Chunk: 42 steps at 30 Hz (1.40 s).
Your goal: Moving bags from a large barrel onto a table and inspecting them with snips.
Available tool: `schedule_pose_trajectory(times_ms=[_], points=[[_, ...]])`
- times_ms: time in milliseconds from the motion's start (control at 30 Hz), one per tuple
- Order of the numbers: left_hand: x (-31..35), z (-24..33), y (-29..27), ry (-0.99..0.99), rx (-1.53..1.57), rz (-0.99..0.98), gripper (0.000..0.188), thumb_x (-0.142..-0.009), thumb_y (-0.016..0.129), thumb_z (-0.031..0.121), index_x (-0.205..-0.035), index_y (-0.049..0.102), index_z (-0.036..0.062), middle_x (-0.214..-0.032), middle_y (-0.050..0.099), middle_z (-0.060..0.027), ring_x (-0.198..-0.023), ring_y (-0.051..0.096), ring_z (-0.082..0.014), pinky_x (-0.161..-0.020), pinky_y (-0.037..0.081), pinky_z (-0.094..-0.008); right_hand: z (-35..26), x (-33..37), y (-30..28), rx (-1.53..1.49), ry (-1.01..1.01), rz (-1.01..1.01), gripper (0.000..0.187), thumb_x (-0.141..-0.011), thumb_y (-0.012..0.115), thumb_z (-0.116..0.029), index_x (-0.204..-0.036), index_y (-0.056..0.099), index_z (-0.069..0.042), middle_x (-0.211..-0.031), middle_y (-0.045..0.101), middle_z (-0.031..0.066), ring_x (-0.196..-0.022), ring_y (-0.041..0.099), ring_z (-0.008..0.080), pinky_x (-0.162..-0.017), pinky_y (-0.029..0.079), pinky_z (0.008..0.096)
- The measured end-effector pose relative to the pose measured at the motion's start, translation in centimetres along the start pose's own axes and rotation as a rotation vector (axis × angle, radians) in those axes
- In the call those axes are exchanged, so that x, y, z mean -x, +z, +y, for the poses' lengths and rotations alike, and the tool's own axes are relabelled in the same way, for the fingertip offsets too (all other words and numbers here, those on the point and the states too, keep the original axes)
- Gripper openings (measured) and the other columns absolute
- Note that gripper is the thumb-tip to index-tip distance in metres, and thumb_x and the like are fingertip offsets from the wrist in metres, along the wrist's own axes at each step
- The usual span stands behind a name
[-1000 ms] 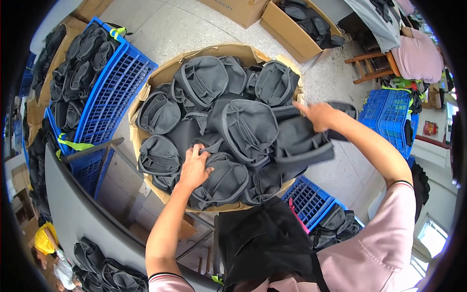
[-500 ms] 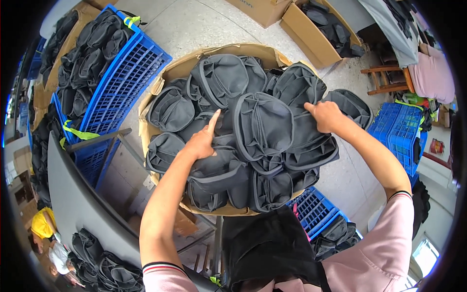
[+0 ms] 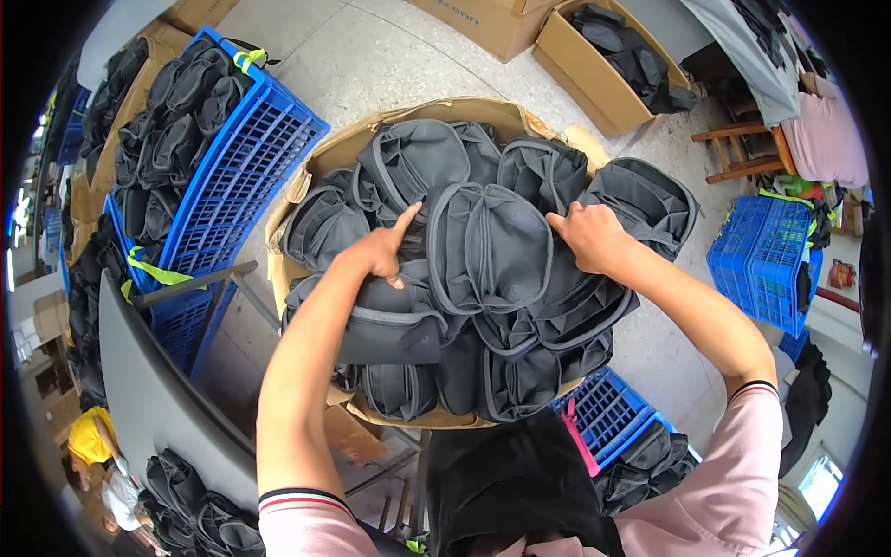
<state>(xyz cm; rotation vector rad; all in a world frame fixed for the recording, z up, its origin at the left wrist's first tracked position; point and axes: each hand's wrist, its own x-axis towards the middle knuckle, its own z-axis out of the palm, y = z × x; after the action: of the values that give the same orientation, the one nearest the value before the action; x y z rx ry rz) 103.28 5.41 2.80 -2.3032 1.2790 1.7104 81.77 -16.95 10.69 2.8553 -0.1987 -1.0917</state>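
A heap of dark grey fabric bags fills a large round-edged cardboard box [image 3: 408, 110] in front of me. One zip-edged bag [image 3: 506, 246] lies on top in the middle, its folded inner panels showing. My left hand [image 3: 379, 252] rests among the bags to its left, forefinger and thumb spread apart, over another bag [image 3: 394, 325]. Just right of the middle bag is my right hand [image 3: 594, 239], its fingers curled down into the heap with one digit pointing left. What those fingers grip is hidden. Beyond it a bag [image 3: 647, 206] leans over the box's right edge.
Blue crate [image 3: 237, 158] at the left holds more bags, beside a grey table [image 3: 172, 390]. More blue crates stand at the right [image 3: 756, 260] and near right [image 3: 603, 418]. Farther off are an open carton [image 3: 594, 79] of dark pieces and a wooden stool [image 3: 742, 153].
My right hand has moved left and slightly nearer, toward the middle bag. The bags at the upper right have shifted, and the middle bag sits a little farther left. My left hand's thumb is more spread.
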Motion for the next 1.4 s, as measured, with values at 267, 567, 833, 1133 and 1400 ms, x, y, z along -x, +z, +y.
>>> schedule_pose_trajectory(times_ms=[267,567,833,1133,1400], points=[[-1.9,-1.7,0.6,-0.054,-0.202,0.088,0.108,-0.047,0.087,0.011,-0.137,0.028,0.0134,-0.092,0.064,-0.0152,-0.096,0.06,-0.0321,-0.085,0.046,-0.0374,-1.2,-1.8,0.2,0.026,-0.048,0.066,0.046,-0.068,0.068,-0.011,-0.112,0.053,-0.012,-0.092,0.061,0.0113,-0.088,0.062,0.0253,-0.069,0.05,0.0336],[5.1,1.5,2.1,0.041,-0.092,0.269,0.063,-0.053,0.083,0.013,-0.106,0.049,0.0067,-0.081,0.064,-0.0101,-0.085,0.062,-0.0311,-0.074,0.047,-0.0408,-1.5,2.6,-0.9,0.04,-0.084,0.107,0.057,-0.073,0.065,-0.011,-0.127,0.05,-0.014,-0.092,0.059,0.0153,-0.084,0.062,0.0268,-0.067,0.05,0.0345],[16.7,1.4,4.5,0.074,-0.096,0.362,0.06,-0.053,0.08,0.017,-0.105,0.054,0.0015,-0.097,0.064,-0.0198,-0.095,0.061,-0.0339,-0.079,0.049,-0.0425,-6.5,8.1,-7.7,0.001,-0.211,0.12,0.062,-0.06,0.061,-0.009,-0.12,0.051,-0.003,-0.091,0.058,0.0221,-0.083,0.061,0.0379,-0.071,0.05,0.0438],[38.8,-4.8,14.0,-0.292,0.388,0.7,0.048,-0.054,0.076,0.016,-0.098,0.062,0.0007,-0.103,0.062,-0.0185,-0.102,0.058,-0.0306,-0.086,0.048,-0.0361,-24.2,13.0,-19.1,0.059,-0.52,0.257,0.041,-0.052,0.066,-0.013,-0.088,0.06,0.005,-0.089,0.061,0.0255,-0.08,0.06,0.0413,-0.074,0.05,0.0446],[59.7,-4.1,27.2,-0.556,0.493,1.247,0.048,-0.06,0.073,0.038,-0.089,0.064,0.0004,-0.092,0.062,-0.0234,-0.09,0.06,-0.0374,-0.077,0.049,-0.0419,-41.3,20.2,-30.6,0.344,-1.025,0.421,0.047,-0.057,0.065,-0.017,-0.099,0.057,0.0,-0.098,0.058,0.0226,-0.078,0.059,0.0407,-0.069,0.049,0.0458]])
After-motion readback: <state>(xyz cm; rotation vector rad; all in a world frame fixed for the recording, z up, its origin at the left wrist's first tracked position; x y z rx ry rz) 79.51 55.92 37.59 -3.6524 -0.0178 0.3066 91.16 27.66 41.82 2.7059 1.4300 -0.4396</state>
